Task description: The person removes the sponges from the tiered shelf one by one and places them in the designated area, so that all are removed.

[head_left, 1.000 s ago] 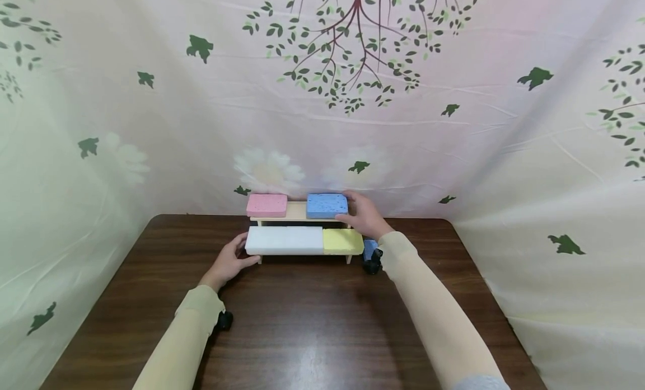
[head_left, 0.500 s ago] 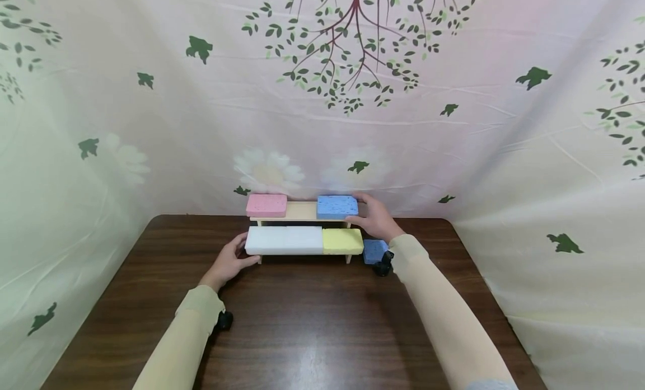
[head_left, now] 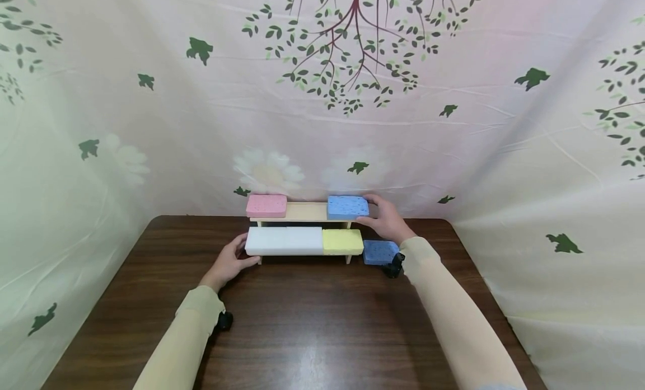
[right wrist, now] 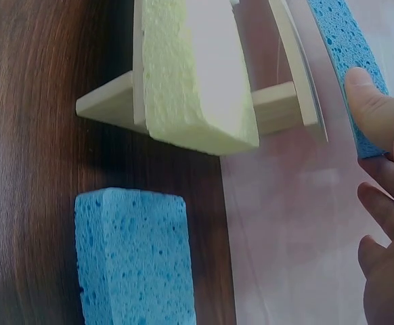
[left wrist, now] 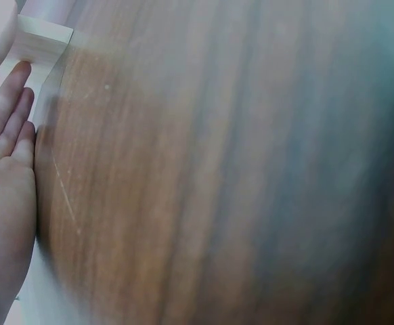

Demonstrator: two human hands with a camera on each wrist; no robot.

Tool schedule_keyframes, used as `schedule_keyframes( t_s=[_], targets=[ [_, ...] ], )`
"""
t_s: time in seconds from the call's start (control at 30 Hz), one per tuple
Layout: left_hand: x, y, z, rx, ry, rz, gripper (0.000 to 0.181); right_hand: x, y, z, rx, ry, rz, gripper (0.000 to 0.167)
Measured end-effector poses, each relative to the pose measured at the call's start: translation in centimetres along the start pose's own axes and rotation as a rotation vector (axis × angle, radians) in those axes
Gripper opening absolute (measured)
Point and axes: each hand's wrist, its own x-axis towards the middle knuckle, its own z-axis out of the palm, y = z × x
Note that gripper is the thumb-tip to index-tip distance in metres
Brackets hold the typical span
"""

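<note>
My right hand (head_left: 387,219) pinches a blue sponge (head_left: 347,207) at the right end of the upper tier of a small wooden rack (head_left: 307,211). This sponge juts past the tier's end; the right wrist view has a gap between them. My left hand (head_left: 229,264) holds the rack's left end, thumb in front and fingers at the side; in the left wrist view its fingers (left wrist: 11,115) look nearly straight. White sponges (head_left: 284,241) and a yellow sponge (head_left: 342,242) line the lower tier. A pink sponge (head_left: 266,206) lies on the upper tier's left.
A second blue sponge (head_left: 379,252) lies on the dark wooden table (head_left: 307,317) right of the rack, partly behind the black wrist camera (head_left: 394,266). A leaf-printed cloth (head_left: 302,127) hangs close behind the table's back edge.
My right hand has moved the blue sponge rightward along the upper tier and past its end. More of the blue sponge on the table shows. My left hand has stayed in place.
</note>
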Motion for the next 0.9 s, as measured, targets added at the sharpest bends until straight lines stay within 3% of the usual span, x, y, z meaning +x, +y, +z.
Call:
schedule_keyframes(
  t_s=[0.9],
  targets=[
    [0.0, 0.1, -0.1, 0.002, 0.007, -0.026, 0.086, -1.9, 2.5, -2.6, -0.048, 0.046, 0.021, 0.073]
  ],
)
